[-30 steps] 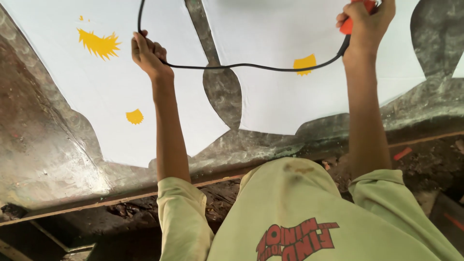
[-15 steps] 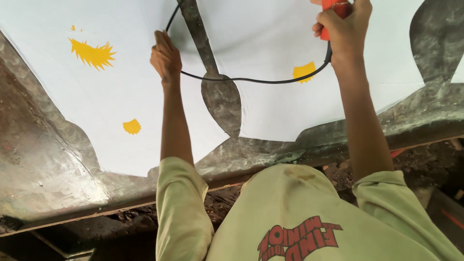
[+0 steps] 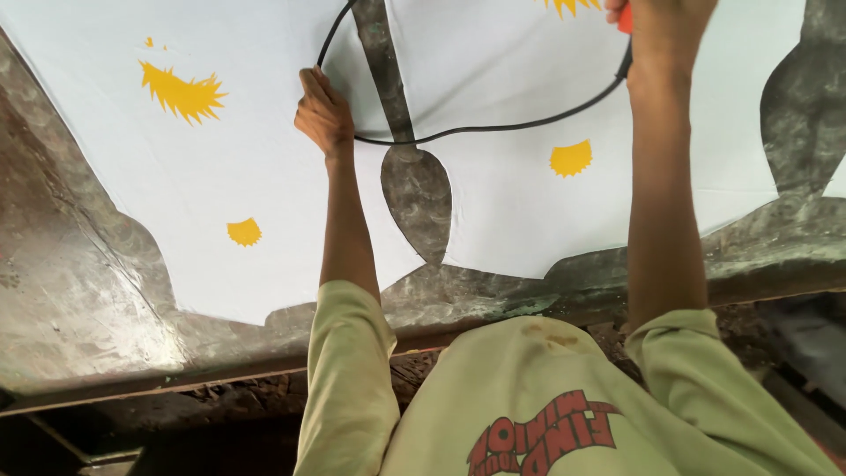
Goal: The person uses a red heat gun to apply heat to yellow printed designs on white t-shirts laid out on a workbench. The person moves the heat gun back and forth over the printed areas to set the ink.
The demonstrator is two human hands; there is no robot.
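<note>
Single head-worn view, steeply downward and close over the worktable [image 3: 79,300] edge.

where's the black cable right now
In the head view, the black cable sags in a loop over the white fabric, running from the left hand to the right hand near the top edge.

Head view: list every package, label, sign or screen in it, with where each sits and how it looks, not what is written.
No packages, signs or screens in view.
Shirt print: bottom centre, on the person's pale green shirt, dark red block lettering.
Yellow spiky prints on the white fabric: a large one upper left, small ones at lower left and right of centre, another cut off by the top edge.
</note>
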